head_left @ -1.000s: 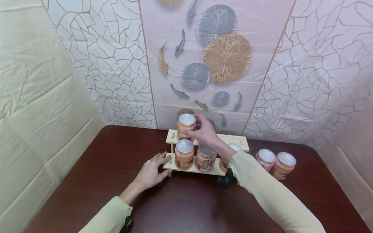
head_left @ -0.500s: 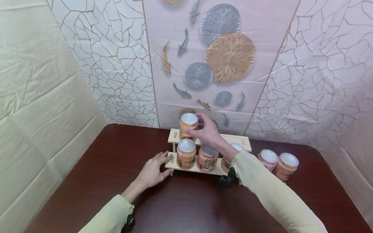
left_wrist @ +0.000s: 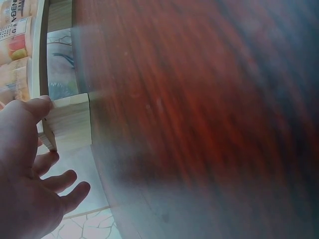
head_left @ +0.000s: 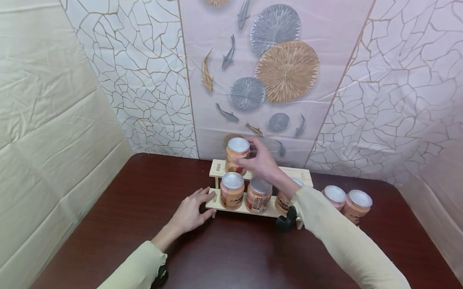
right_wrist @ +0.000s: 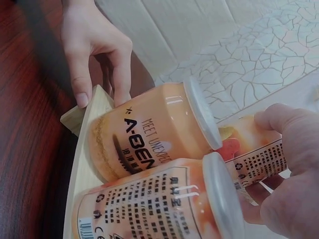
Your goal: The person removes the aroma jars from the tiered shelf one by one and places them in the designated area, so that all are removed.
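My right hand (head_left: 263,163) holds an orange jar (head_left: 231,160) with a pale lid at the left end of the rack's upper shelf (head_left: 303,178). In the right wrist view, thumb and fingers curl around this labelled jar (right_wrist: 256,162). My left hand (head_left: 188,212) grips the left end of the lower shelf (head_left: 212,200), thumb at its front edge and a fingertip by its end, as the left wrist view shows. Along that lower shelf stand three similar jars: a left one (head_left: 231,198), a middle one (head_left: 258,201) and a right one (head_left: 282,202), partly behind my right forearm.
Two more jars, one (head_left: 334,195) beside the other (head_left: 358,206), stand on the dark wooden table (head_left: 223,260) to the right of the rack. My right sleeve partly covers them. Behind the table hangs a patterned cloth (head_left: 215,143).
The jar in my right hand has shifted slightly right along the upper shelf. My left hand keeps its place on the rack. The head view has shifted a little.
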The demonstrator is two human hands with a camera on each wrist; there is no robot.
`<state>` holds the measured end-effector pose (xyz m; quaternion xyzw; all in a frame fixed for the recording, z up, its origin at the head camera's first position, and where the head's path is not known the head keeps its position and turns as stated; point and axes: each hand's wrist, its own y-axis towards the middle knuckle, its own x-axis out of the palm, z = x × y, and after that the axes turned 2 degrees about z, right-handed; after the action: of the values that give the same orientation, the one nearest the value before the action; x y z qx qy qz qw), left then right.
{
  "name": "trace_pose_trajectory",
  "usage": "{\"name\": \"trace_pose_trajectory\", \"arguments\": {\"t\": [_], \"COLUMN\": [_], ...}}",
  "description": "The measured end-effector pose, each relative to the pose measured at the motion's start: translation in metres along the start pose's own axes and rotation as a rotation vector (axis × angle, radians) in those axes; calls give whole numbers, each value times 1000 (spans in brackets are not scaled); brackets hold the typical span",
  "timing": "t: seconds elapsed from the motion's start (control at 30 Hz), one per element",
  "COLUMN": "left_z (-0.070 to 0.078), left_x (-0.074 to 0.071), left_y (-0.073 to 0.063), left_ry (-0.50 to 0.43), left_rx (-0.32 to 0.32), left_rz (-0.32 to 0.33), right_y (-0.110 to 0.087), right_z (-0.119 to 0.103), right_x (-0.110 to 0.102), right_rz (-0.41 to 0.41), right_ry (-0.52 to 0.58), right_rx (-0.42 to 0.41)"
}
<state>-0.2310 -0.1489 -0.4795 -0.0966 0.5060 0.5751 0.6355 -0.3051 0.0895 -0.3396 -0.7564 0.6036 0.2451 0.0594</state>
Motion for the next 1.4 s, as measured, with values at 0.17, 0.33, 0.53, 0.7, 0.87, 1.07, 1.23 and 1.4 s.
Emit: {"name": "trace_pose_trajectory", "arguments": {"t": [0.17, 0.33, 0.53, 0.7, 0.87, 1.07, 1.23, 1.4], "left_z": [0, 0, 1, 1, 1, 1, 0, 1], "left_x": [0, -1, -3, -2, -1, -1, -1, -1], "left_y": [-1, -1, 0, 0, 1, 2, 1, 1], "left_ry": [7, 23, 18, 24, 22, 30, 34, 40], "left_rx": [-4, -17, -14, -11, -10, -8, -17, -19], "left_rz": [-6, -29, -28, -27, -22, -18, -25, -36], "right_y": [-1, -2, -2, -5, -10, -14, -23, -32], "right_z": [-2, -5, -5, -4, -6, -1, 0, 1], "right_x": [-7, -16, -29, -39, -52, -71, -88, -107], "right_rz": [5, 18, 24, -2, 16, 59, 61, 69], "right_ry": [-3, 19, 48, 73, 79, 57, 42, 4], "right_rx": [-3, -7, -2, 19, 17, 8, 5, 3]}}
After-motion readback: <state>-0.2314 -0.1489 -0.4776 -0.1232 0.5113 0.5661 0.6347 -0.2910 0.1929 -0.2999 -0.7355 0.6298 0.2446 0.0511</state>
